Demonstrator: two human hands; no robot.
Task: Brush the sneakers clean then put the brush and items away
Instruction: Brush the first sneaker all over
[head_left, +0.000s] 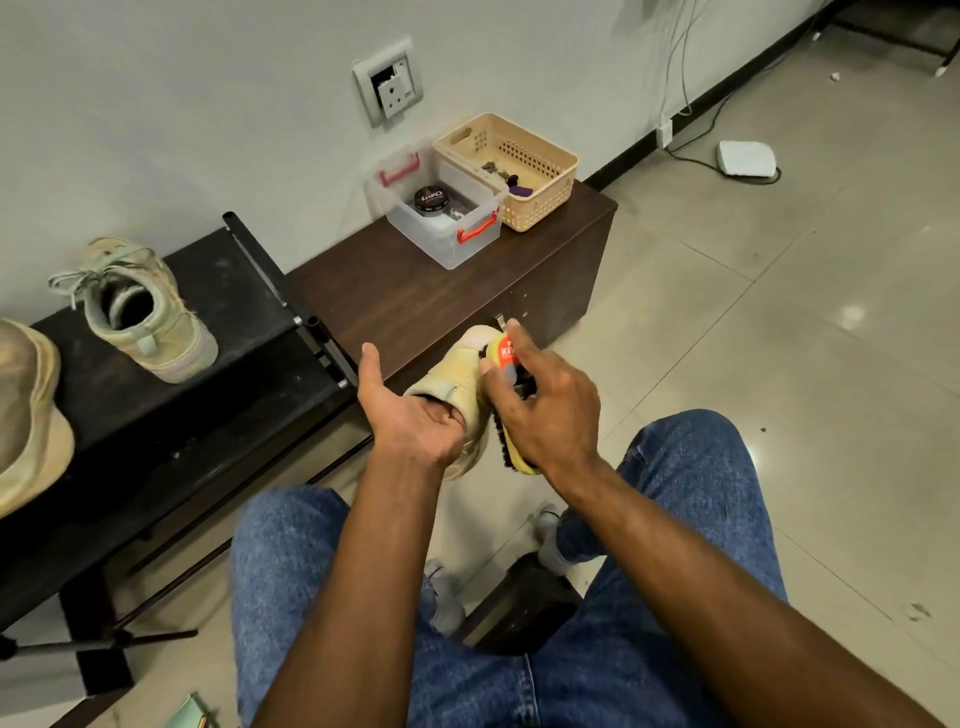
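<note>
Jeans fill bottom of frame. Centre frame — my left hand, fingers tucked inside sneaker, holding it up; my right hand grips brush, bristles against sneaker. Second sneaker on rack, left.

pale wall, glossy tiled floor, dark, perhaps wooden cabinet.

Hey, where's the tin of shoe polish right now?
The polish tin sits inside the clear plastic box on the brown cabinet, left of the beige basket, against the wall.
</note>
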